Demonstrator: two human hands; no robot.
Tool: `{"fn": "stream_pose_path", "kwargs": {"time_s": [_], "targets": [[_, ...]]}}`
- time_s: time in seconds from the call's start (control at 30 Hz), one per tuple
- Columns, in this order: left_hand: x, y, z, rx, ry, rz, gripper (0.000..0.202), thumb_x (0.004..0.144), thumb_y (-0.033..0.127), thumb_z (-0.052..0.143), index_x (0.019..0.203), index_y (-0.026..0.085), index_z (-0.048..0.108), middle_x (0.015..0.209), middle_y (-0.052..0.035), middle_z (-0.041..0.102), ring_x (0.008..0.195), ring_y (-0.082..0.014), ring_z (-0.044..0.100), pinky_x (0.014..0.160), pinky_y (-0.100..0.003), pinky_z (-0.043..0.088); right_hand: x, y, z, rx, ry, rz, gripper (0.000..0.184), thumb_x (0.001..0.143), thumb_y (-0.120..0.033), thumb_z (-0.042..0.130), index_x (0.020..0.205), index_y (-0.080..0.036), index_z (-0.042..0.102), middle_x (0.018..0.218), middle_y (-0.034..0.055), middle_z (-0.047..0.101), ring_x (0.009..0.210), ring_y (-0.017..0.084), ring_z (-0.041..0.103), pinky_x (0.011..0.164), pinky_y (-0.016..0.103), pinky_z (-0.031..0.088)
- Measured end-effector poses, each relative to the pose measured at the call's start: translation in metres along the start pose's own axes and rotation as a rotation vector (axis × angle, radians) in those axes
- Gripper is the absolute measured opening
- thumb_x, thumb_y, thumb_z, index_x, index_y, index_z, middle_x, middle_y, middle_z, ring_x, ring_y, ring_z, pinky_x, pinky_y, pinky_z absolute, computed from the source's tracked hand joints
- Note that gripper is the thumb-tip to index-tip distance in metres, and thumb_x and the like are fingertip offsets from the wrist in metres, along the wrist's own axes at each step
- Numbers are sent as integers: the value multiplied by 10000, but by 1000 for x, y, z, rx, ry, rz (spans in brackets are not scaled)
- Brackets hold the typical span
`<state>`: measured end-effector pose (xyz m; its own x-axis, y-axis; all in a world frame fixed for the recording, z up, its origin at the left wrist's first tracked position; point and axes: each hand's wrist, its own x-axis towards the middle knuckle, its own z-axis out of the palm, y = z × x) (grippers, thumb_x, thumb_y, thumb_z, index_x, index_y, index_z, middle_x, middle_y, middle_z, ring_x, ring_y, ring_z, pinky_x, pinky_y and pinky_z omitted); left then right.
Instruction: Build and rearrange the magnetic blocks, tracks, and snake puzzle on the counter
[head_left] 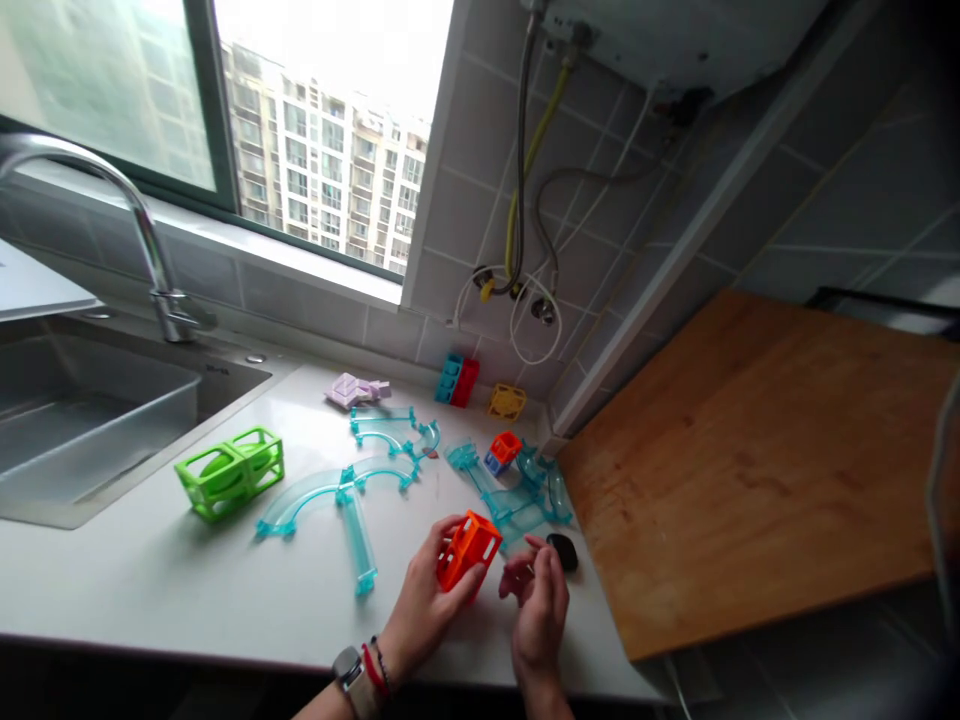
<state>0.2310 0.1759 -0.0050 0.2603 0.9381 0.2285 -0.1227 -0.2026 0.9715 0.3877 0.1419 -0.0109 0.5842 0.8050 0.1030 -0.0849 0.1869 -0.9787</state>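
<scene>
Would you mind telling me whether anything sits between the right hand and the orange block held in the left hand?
Nothing visible does. The left hand grips the orange block, and the right hand hovers just beside it, with only bare counter in the gap. The small black object lies behind the right hand.

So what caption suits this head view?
Left hand grips an orange block beside the right hand, amid teal track pieces.

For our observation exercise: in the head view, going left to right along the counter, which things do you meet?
Sink → green block → curved clear track → left hand holding the orange block → right hand → wooden board.
</scene>
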Motion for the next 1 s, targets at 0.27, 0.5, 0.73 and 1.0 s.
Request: {"fn": "stream_pose_path", "kwargs": {"time_s": [0.27,0.5,0.73,1.0], "targets": [[0,-3,0,-51,21,-7,459,946,342,633,1352,252,439,1177,-81,677,1007,-218,704,920,-404,560,107,-38,32,-423,-79,-245,420,879,-563,602,1067,-190,639,941,74,694,775,208,656,642,318,551],[1,-6,-1,-88,41,-10,461,936,330,632,1350,237,452,1097,-78,700,964,-218,709,841,-379,580,167,6,54,-619,23,-243,661,731,-428,690,1291,-103,556,1260,223,645,932,269,682,865,431,541],[1,1,-1,-121,9,-5,451,946,359,620,1351,225,472,991,-71,720,852,-208,708,754,-337,577,173,31,52,-811,45,-262,690,649,-328,755,1292,-150,577,1222,213,685,1125,354,648,981,476,471],[2,1,-2,-49,-17,-18,352,951,358,605,1265,216,532,999,-67,732,810,-193,684,735,-309,557,173,13,52,-811,84,-380,494,733,-450,720,1103,-136,627,1031,184,720,950,324,677,881,439,514]]}}
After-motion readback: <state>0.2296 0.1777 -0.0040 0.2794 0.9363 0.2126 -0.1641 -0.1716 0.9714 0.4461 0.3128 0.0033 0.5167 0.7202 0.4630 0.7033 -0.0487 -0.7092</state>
